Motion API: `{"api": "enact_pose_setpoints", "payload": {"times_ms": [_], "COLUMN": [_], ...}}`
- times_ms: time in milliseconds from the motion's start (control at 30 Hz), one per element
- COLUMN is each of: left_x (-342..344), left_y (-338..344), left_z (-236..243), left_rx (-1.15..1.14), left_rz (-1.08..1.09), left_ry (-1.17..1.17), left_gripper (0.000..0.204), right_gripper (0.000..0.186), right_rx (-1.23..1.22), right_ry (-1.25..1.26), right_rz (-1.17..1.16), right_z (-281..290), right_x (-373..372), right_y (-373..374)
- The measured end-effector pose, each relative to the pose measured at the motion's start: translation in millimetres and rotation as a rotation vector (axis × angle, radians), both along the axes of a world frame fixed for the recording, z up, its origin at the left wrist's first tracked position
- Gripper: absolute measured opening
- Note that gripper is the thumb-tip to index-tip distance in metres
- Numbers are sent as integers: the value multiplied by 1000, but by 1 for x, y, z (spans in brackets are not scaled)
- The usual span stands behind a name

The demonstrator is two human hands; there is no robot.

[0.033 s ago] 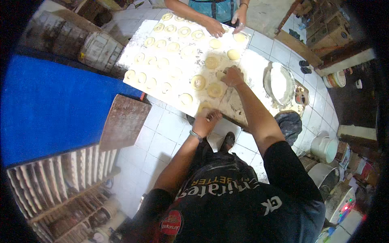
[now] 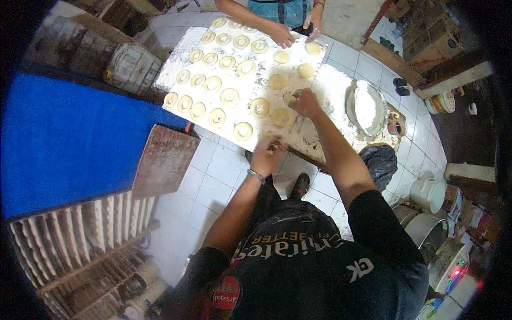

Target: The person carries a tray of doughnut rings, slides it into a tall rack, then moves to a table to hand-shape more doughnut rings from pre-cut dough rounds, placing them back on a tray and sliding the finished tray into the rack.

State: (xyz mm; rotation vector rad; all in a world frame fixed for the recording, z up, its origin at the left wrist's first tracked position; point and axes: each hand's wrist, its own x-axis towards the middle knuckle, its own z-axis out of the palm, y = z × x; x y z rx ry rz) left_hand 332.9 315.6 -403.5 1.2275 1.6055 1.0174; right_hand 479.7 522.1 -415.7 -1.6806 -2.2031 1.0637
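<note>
My right hand (image 2: pixel 306 102) reaches onto the floured table (image 2: pixel 173 66), fingers bent together at the edge of a pale dough round (image 2: pixel 290 98). What is inside its grip is hidden. Close to the table's near edge is my left hand (image 2: pixel 268 156), fingers curled in beside a partly covered dough piece (image 2: pixel 265 138); its grip is also hidden. Flat dough discs (image 2: pixel 281 117) lie between and beyond my hands, one with a marked centre (image 2: pixel 260 108). Several dough rings (image 2: pixel 243 130) stand in rows to the left.
Across the table, another person's hands (image 2: pixel 284 35) work near the far edge. A round basin of white flour (image 2: pixel 367 109) sits at the right, with a dark cloth or bag (image 2: pixel 378 161) at the near corner. Left are a blue surface (image 2: pixel 80 144) and a brown board (image 2: pixel 162 160).
My left hand has shifted slightly left and up along the table edge. My right hand has moved only a little. The dough pieces stay in place.
</note>
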Motion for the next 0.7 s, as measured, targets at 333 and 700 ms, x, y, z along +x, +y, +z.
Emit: {"api": "enact_pose_setpoints", "payload": {"times_ms": [333,700], "left_x": [-9,-46], "left_y": [27,4], "left_z": [53,-19], "left_rx": [-382,94], "left_rz": [-223,329], "left_ry": [-484,116], "left_gripper": [47,27], "right_gripper": [33,22], "right_rx": [-527,-260], "right_ry": [1022,313], "right_rz": [-206,102], "right_z": [48,30], "right_x": [43,-52], "right_y": [-148,-123]}}
